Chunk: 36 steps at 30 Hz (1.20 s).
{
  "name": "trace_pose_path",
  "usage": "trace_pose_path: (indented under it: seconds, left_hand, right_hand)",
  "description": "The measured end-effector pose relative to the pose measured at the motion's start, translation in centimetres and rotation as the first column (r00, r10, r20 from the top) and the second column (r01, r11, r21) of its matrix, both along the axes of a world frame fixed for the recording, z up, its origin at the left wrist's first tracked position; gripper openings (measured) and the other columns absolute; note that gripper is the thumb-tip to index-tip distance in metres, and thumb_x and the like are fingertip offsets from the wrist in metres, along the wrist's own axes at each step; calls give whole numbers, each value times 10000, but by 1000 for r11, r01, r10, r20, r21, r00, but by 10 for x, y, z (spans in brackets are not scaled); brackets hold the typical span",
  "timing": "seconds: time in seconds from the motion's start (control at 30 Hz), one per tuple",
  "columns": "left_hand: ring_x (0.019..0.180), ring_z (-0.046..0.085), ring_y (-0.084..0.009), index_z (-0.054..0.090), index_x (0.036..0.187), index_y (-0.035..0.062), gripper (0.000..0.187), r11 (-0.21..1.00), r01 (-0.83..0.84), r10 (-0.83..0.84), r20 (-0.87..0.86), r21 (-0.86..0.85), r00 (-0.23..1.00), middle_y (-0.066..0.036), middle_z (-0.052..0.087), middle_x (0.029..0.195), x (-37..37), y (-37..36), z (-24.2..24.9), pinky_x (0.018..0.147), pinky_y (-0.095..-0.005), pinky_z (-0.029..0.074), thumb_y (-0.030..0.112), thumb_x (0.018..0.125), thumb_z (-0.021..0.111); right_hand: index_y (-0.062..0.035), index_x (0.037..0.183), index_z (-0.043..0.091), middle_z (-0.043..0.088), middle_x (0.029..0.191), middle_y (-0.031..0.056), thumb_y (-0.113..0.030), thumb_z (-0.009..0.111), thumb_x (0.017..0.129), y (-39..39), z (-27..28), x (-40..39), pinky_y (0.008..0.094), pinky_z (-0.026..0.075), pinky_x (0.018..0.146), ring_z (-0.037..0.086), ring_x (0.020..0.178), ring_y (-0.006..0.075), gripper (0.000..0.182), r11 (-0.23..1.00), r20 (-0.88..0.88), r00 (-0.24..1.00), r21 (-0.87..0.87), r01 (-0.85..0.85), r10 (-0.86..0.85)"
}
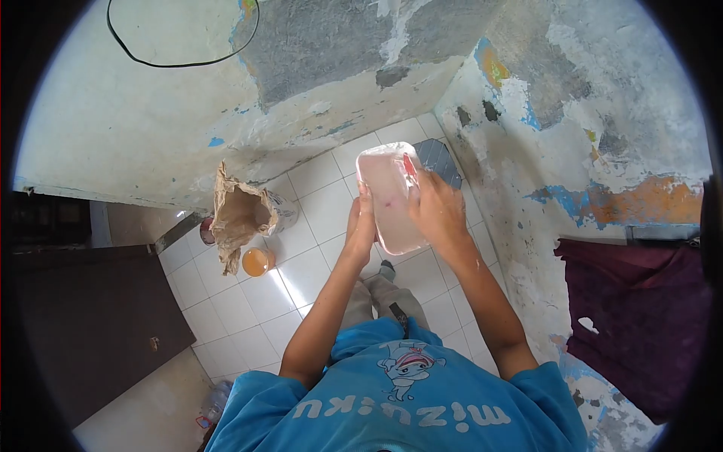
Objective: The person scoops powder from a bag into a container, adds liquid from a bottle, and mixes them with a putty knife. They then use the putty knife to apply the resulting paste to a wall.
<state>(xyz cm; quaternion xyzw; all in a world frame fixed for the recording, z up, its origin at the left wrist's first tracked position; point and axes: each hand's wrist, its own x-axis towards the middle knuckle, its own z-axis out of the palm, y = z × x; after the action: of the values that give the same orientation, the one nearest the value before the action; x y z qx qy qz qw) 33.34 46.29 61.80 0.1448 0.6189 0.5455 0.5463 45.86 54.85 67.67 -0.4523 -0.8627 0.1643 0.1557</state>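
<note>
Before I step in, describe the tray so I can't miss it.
Start from the blue shirt and look beyond it, above the white tiled floor, to the two bare hands. The left hand grips the left edge of a shallow, round-cornered tray. Its pale pinkish inside and whitish rim set it apart from the dark grey object behind it.

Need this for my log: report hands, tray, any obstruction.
Left hand gripping tray, left side. Right hand holding red tool at tray's right side. Nothing visibly in the way; paper bag stands apart, left.
</note>
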Motion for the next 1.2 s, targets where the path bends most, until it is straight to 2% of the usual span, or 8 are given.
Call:
trace_pose_path:
  seconds: [0.3, 0.47, 0.63, 0.73, 0.9, 0.97, 1.13, 1.2]
  left_hand:
    - [731, 615, -134, 490, 1232, -67, 915, 999, -44, 44, 4, 11, 999, -94, 591, 925, -18, -13, 4, 502, -269, 502, 788, 969, 296]
    - [721, 600, -136, 481, 1207, -113, 932, 999, -36, 38, -47, 37, 998, -101, 586, 916, -11, -16, -5, 503, -274, 497, 778, 965, 354]
    - [734, 600, -156, 482, 1223, -100, 926, 995, -74, 78, -69, 60, 995, -115, 592, 945, -10, -8, -16, 554, -270, 512, 780, 965, 351]
    - [847, 621, -183, 483, 1263, -71, 942, 999, 12, -12, 17, 36, 1000, -136, 600, 1008, -9, -4, 5, 661, -320, 550, 802, 957, 307]
    - [1193, 608, -280, 374, 1488, 9, 1017, 997, 81, -82, 103, 17, 991, -194, 571, 1323, 8, 17, 12, 853, -434, 572, 845, 932, 212]
    - [1215, 602, -297, 342, 1516, 25, 1020, 994, 105, -104, 100, -8, 990, -197, 546, 1370, 18, 24, 14, 870, -438, 571, 848, 930, 202]
    - [1250, 583, -329, 297, 1549, 36, 1042, 996, 92, -92, 75, 4, 993, -209, 513, 1421, 46, 47, 22, 911, -460, 560, 858, 921, 177]
    - [1387, 475, -381, 251, 1598, 79, 1094, 989, 139, -133, 114, -46, 985, -225, 434, 1531, 57, 54, 17, 1036, -525, 481, 898, 882, 135]
  right_hand:
    - [8, 1187, 612, 660, 945, 185, -116, 605, 893, -21, 23, -21, 446, 586, 697, 709, 817, 388, 319, 988, 23, 1000, 153, -13, 9]
    - [-15, 1089, 634, 652, 958, 168, -97, 614, 884, -28, -1, -33, 448, 587, 680, 711, 807, 353, 221, 964, 100, 995, 262, -56, 31]
    - [-9, 1087, 624, 649, 967, 191, -80, 606, 878, -45, 10, -23, 481, 564, 731, 682, 817, 405, 222, 996, 13, 998, 65, -62, 62]
    - [0, 1079, 635, 656, 942, 187, -81, 606, 879, -43, 17, -11, 483, 563, 726, 688, 813, 399, 218, 995, -64, 993, 18, -102, 103]
    - [14, 1057, 644, 667, 933, 187, -88, 603, 875, -20, 44, 17, 497, 555, 734, 685, 790, 417, 212, 998, -158, 985, -8, -64, 61]
    - [20, 1060, 648, 676, 949, 205, -99, 601, 877, -11, 43, 28, 501, 552, 739, 681, 791, 429, 223, 988, -143, 983, -86, -126, 113]
    - [50, 1041, 635, 677, 979, 239, -103, 592, 883, 21, 16, 30, 510, 553, 751, 679, 787, 444, 224, 988, -191, 972, -41, -148, 138]
    - [50, 1139, 631, 680, 1049, 246, -102, 595, 891, 36, 12, 33, 516, 537, 812, 669, 884, 446, 294, 996, -193, 978, -21, -87, 82]
